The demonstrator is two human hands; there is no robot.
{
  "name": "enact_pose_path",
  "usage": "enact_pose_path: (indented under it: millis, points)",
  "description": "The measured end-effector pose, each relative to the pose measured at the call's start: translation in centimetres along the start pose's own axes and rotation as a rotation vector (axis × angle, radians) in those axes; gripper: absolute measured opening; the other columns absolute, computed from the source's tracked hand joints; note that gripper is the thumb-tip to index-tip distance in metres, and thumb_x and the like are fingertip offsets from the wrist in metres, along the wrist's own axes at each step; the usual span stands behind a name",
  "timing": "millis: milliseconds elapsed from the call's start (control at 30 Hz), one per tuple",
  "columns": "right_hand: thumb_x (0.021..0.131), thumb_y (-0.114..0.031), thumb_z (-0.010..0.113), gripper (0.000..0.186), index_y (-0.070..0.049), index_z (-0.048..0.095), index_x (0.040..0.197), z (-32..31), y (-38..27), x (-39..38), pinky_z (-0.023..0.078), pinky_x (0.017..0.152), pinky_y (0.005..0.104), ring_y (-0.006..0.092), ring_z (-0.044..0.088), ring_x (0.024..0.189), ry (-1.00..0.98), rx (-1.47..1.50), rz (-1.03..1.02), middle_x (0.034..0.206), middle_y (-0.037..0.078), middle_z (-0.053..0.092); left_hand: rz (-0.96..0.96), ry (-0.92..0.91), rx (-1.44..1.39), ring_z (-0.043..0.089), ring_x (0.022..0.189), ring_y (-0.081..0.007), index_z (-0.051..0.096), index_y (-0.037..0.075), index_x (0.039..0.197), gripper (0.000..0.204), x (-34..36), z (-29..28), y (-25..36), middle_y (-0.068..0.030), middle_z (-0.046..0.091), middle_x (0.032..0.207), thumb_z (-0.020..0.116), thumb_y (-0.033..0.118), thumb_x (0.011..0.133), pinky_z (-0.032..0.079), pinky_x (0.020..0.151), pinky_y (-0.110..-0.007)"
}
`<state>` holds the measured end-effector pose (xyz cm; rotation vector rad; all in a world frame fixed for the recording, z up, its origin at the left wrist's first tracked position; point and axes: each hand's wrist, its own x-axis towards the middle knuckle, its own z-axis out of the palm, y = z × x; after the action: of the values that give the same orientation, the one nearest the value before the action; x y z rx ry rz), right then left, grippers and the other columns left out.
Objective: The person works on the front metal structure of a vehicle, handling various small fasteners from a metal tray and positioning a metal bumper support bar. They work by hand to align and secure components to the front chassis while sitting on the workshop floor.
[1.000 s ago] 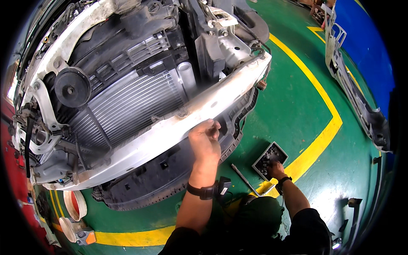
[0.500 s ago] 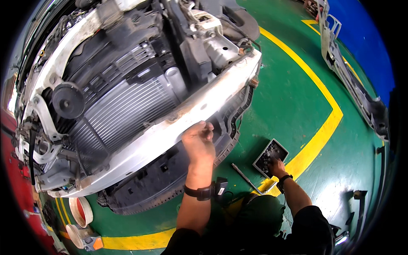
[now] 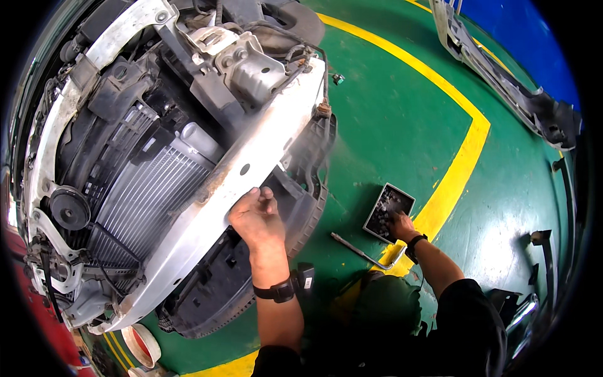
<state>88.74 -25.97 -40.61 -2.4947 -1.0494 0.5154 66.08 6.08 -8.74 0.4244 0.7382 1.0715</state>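
Note:
My left hand (image 3: 257, 220) is raised at the lower edge of the white bumper beam (image 3: 264, 141) on a car's open front. Its fingers are curled in toward the thumb; whether anything small is between them does not show. My right hand (image 3: 403, 225) reaches down into a shallow, light-rimmed tray (image 3: 400, 190) on the floor. Small dark fasteners (image 3: 379, 221) fill much of this tray, and the fingers are partly apart among them, with the tips hard to make out. A long metal wrench with a bent end (image 3: 352, 245) lies beside the tray.
Behind the beam is the radiator (image 3: 135, 198), with a round black horn (image 3: 70, 209) to its left. A black plastic undertray (image 3: 232, 292) juts out below. Far right lies a detached bumper part (image 3: 502, 94). A black boxy object (image 3: 306, 275) is beside my left forearm.
The view has swung, so the car sits further left and down. My left hand stays close to the beam's lower edge; my right hand remains in the tray.

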Motion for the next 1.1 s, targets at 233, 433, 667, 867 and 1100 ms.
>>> enact_pose_path:
  millis: [233, 433, 667, 867, 1100]
  points:
    - [0.087, -0.029, 0.066, 0.034, -0.008, 0.066, 0.113, 0.7, 2.8, -0.2, 0.05, 0.083, 0.0521, 0.0438, 0.06, 0.097, 0.023, 0.038, -0.033, 0.107, 0.024, 0.064, 0.028, 0.031, 0.098, 0.056, 0.067, -0.0223, 0.055, -0.002, 0.098, 0.013, -0.4, 1.7, -0.6, -0.0129, 0.054, 0.082, 0.047, 0.0, 0.087, 0.038, 0.048, -0.026]
    - [0.085, -0.017, 0.066, 0.021, -0.003, 0.065, 0.101, -0.1, -0.1, 0.5, 0.053, 0.082, 0.0475, 0.038, 0.066, 0.098, 0.138, 0.097, 0.113, 0.101, 0.02, 0.068, -0.045, -0.112, 0.054, 0.049, 0.072, -0.021, 0.046, -0.007, 0.107, 0.022, 1.7, -2.2, 1.4, -0.014, 0.048, 0.082, 0.055, 0.002, 0.089, 0.035, 0.054, -0.028]
    - [0.083, -0.016, 0.066, 0.024, -0.008, 0.064, 0.106, -1.7, 0.2, -2.6, 0.054, 0.085, 0.0423, 0.0361, 0.067, 0.097, 0.231, 0.201, 0.245, 0.101, 0.017, 0.069, -0.059, -0.212, 0.039, 0.054, 0.079, -0.0228, 0.056, -0.01, 0.103, 0.019, 3.1, -3.0, 0.9, -0.0142, 0.055, 0.082, 0.057, -0.001, 0.086, 0.035, 0.056, -0.028]
    - [0.084, -0.02, 0.066, 0.024, -0.007, 0.066, 0.104, -2.4, -1.3, 0.7, 0.052, 0.081, 0.0491, 0.0415, 0.064, 0.094, 0.259, 0.084, 0.124, 0.1, 0.02, 0.069, -0.068, -0.264, 0.063, 0.055, 0.079, -0.0234, 0.056, -0.01, 0.097, 0.013, 3.6, -3.4, 1.3, -0.0146, 0.055, 0.082, 0.057, -0.002, 0.087, 0.037, 0.057, -0.029]
    - [0.076, -0.024, 0.074, 0.044, -0.006, 0.064, 0.115, -0.1, -3.1, 5.5, 0.051, 0.086, 0.0504, 0.0416, 0.065, 0.1, -0.04, -0.027, 0.372, 0.103, 0.023, 0.069, -0.007, -0.285, 0.124, 0.053, 0.078, -0.0229, 0.052, -0.007, 0.105, 0.019, 2.9, -2.4, 0.3, -0.0172, 0.058, 0.093, 0.054, 0.002, 0.089, 0.037, 0.056, -0.029]
